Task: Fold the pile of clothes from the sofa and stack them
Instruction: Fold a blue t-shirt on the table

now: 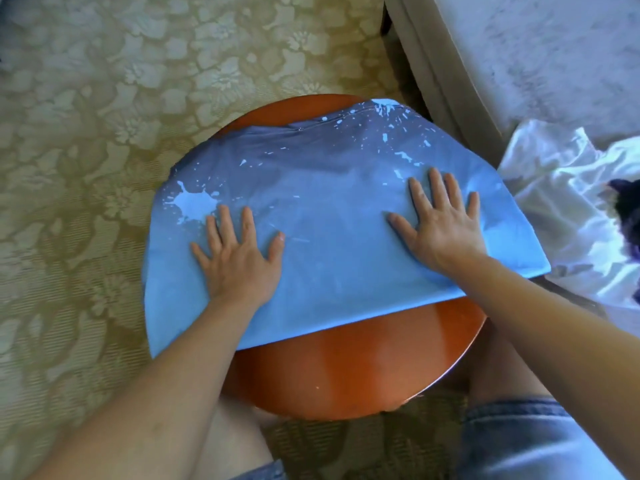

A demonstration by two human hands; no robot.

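Head camera looks down on both my arms stretched forward, my left hand (239,261) and right hand (440,230) laid palm-down, fingers spread flat, gripping nothing, pressing the blue garment (329,188). That smooth, thin cloth, spattered with pale splashes, lies across the round, glossy orange counter (363,368), overhanging its left and right edges. Crumpled white fabric (561,209) lies beyond the right edge; flower-embossed carpet (86,133) lies beneath

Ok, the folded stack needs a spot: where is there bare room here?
Bare: the near strip of the table, between the edge of the blue shirt and the near rim, and the carpet on the left. Crowded: the rest of the tabletop lies under the shirt, with the left hand and right hand pressed flat on it; white cloth fills the right side.
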